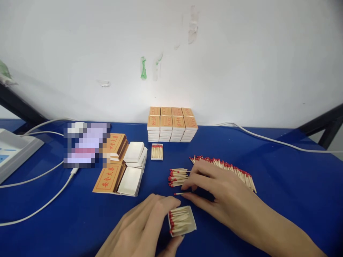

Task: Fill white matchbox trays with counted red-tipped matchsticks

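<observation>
My left hand (146,228) grips a white matchbox tray (182,221) half filled with red-tipped matches, near the table's front edge. Just beyond it, my right hand (211,189) rests on the blue table (281,200), fingers curled over loose matches, a single match (179,193) at its fingertips. A small bundle of matches (178,177) lies just past those fingers. A long row of matches (235,171) stretches to the right behind the hand.
A filled open tray (157,151) sits mid-table before stacked orange matchboxes (172,125) by the wall. Orange sleeves (109,178) and empty white trays (132,171) lie to the left. White cables (48,203) and a grey device (13,151) occupy the far left.
</observation>
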The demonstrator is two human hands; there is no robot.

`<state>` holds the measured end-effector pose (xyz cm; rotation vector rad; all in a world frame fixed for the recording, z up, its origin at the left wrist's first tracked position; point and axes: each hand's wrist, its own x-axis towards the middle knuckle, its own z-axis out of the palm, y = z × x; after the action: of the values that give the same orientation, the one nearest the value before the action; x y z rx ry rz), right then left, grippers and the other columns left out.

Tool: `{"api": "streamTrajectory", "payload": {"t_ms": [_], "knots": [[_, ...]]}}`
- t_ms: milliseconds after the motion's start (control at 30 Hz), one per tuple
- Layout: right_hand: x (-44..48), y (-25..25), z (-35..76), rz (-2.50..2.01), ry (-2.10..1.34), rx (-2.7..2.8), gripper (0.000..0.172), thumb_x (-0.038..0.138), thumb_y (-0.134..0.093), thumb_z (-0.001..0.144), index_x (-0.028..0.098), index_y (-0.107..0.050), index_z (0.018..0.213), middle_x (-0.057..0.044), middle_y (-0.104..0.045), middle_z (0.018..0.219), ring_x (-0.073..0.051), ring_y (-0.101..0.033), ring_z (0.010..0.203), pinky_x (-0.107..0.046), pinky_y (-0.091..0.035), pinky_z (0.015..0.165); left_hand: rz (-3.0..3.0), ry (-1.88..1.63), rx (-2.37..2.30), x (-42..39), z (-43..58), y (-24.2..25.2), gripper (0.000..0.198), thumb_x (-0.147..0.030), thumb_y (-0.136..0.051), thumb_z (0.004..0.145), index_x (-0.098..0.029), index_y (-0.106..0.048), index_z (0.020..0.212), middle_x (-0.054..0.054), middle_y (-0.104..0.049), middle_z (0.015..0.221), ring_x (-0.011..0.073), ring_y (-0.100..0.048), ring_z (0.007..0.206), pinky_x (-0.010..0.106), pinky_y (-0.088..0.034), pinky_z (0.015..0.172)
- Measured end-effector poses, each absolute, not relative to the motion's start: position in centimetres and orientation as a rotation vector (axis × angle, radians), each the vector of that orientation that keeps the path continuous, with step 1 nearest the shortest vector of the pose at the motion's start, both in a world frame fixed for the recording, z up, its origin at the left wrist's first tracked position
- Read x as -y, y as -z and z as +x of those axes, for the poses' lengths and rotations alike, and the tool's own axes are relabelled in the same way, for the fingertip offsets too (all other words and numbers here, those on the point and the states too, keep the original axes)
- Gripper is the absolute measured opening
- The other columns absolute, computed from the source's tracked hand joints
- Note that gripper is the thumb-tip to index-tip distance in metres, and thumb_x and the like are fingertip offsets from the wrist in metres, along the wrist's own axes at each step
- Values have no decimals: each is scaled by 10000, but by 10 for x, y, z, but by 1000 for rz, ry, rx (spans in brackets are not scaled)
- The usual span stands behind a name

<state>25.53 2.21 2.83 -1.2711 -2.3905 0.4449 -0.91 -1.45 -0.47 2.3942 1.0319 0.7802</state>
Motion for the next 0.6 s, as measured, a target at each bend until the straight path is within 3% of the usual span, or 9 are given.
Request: {"api": "streamTrajectory", "payload": {"t_ms": [200, 433, 533, 600], "knots": [[-21, -24, 248, -1234, -382, 2497, 172, 179, -637, 1124, 214, -674, 959, -33, -674, 981, -210, -657, 888, -361, -506, 741, 2394, -745, -1012, 14, -11, 10, 529, -114, -646, 984, -314, -501, 1451, -86, -583, 789, 144, -584, 524, 237, -530, 502], [-20, -19, 246, -1161, -62, 2514, 163, 190, -569, 1159, 223, -651, 1021, -31, -649, 964, -222, -627, 867, -378, -510, 724, 2403, -758, -995, 11, -8, 7, 472, -112, -618, 992, -299, -521, 1414, -97, -562, 774, 130, -563, 491, 233, -501, 472], [-20, -19, 246, -1167, -1, 2454, 62, 205, -605, 1145, 217, -661, 1119, -45, -660, 1010, -239, -634, 912, -386, -549, 759, 2439, -809, -993, 9, -5, 4, 429, -103, -559, 973, -276, -532, 1365, -95, -551, 759, 132, -543, 470, 236, -502, 457], [-19, -18, 246, -1219, -3, 2429, 100, 218, -644, 1125, 212, -658, 1224, -69, -668, 1091, -262, -640, 967, -405, -576, 777, 2450, -825, -992, 9, -4, 4, 420, -100, -551, 963, -270, -534, 1346, -90, -555, 763, 135, -547, 474, 238, -513, 459]]}}
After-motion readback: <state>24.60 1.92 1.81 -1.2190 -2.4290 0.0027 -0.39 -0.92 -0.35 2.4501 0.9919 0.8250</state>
